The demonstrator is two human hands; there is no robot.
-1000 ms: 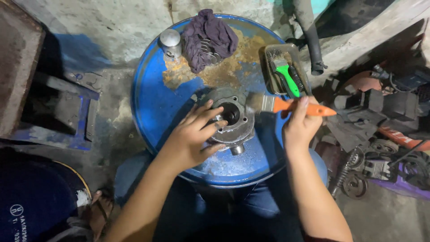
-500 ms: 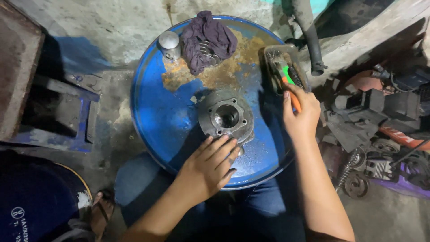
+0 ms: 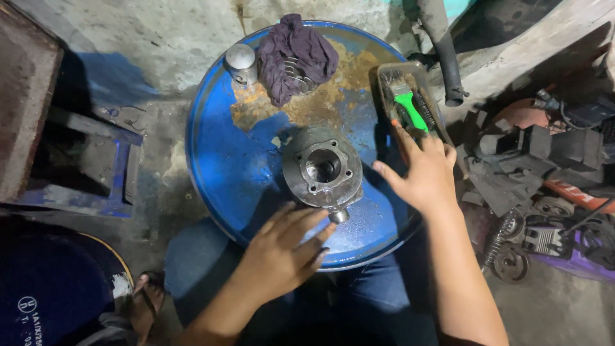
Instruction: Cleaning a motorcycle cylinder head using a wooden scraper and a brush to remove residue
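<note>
Presently, left hand [image 3: 282, 253]: spread flat, fingertips touching grey cast-metal cylinder [image 3: 322, 168].
Right hand [image 3: 424, 172]: open, fingertips touching green-handled brush [image 3: 410, 110].

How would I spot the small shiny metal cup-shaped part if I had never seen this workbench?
Find the round blue drum lid used as a work surface. At its far left rim, beside the crumpled dark purple rag, stands a small silver piston. It is the only bright, polished thing there; the grey engine cylinder at the middle is larger and dull.
</note>
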